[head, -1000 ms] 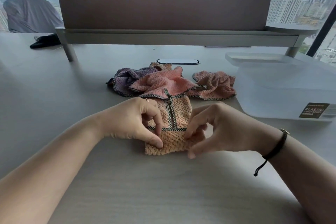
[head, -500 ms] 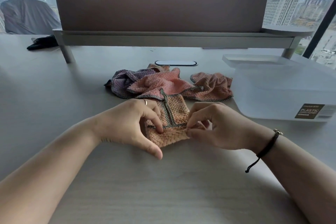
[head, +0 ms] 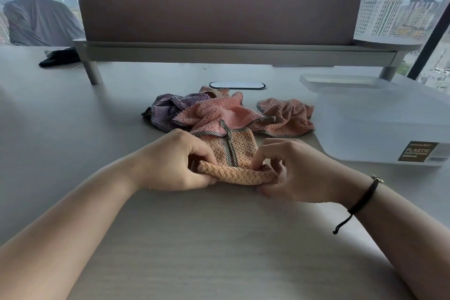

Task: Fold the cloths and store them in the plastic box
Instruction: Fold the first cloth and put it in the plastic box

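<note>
I see the orange cloth [head: 233,153] flat on the table [head: 194,238], centre, w/ its near edge rolled up into a thick fold. Dark checkered trim runs down its middle. Left hand [head: 170,165] pinches the fold's left end, thumb under, fingers over. Right hand [head: 294,173] pinches the right end the same way, fingertips curled onto the roll. Both hands grasping the same cloth, wrists resting low on the table.

Just behind it, touching its far edge: pink cloth [head: 214,114], crumpled. Purple cloth [head: 168,109] bunched to the left of that, partly under it. Another peach cloth [head: 287,114] crumpled to the right, near the box.

Plastic box [head: 379,124] sits right of the pile, translucent, label facing me; can't tell from here if anything's inside. Its lid [head: 341,80] lies behind it.

Black cord bracelet [head: 362,197] on right wrist. Desk divider [head: 219,7] stands across the back, w/ a dark item [head: 59,57] at far left.
</note>
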Demonstrator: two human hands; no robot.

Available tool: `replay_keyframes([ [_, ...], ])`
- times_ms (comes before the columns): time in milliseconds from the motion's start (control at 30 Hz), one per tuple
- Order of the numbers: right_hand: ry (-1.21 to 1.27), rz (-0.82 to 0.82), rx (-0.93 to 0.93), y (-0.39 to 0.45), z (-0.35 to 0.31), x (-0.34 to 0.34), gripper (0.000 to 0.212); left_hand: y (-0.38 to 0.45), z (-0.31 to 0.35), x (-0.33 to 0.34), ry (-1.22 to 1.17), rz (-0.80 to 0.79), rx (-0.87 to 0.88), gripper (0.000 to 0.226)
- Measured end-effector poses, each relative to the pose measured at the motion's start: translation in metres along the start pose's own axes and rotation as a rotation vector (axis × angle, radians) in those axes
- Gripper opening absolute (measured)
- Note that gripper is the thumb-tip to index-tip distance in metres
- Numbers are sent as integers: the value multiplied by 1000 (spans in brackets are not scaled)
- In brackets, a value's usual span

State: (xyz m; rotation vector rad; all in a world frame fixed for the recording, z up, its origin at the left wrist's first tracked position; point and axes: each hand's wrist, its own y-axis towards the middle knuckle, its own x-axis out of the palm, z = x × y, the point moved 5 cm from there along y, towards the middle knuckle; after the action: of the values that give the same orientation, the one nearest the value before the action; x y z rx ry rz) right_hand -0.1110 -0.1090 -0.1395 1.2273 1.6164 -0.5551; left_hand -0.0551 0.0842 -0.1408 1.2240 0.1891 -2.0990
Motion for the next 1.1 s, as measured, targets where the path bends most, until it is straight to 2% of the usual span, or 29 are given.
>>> replay_keyframes([
  [100, -1, 45, 33, 1, 4, -3, 15, 0, -5, 1, -49, 1, -32, 13],
  [300, 11, 68, 43, 0, 5, -6, 13, 1, -5, 2, -45, -13, -63, 18],
  [400, 77, 33, 69, -1, 5, -7, 13, 2, -1, 5, -114, -62, -78, 18],
  [567, 286, -128, 144, -2, 6, -5, 21, -2, 1, 7, -308, -200, -155, 9],
  [700, 364, -106, 194, -1, 10, -6, 19, -2, -4, 8, -353, -191, -202, 22],
  [800, 333, -62, 252, 0, 13, -5, 21, -1, -10, 9, -328, -187, -262, 18],
  [933, 255, -29, 280, 1, 14, 0, 27, 0, -13, 8, -252, -170, -289, 26],
  [1100, 168, -63, 272, 1, 14, 3, 29, -1, -13, 7, -178, -155, -304, 31],
])
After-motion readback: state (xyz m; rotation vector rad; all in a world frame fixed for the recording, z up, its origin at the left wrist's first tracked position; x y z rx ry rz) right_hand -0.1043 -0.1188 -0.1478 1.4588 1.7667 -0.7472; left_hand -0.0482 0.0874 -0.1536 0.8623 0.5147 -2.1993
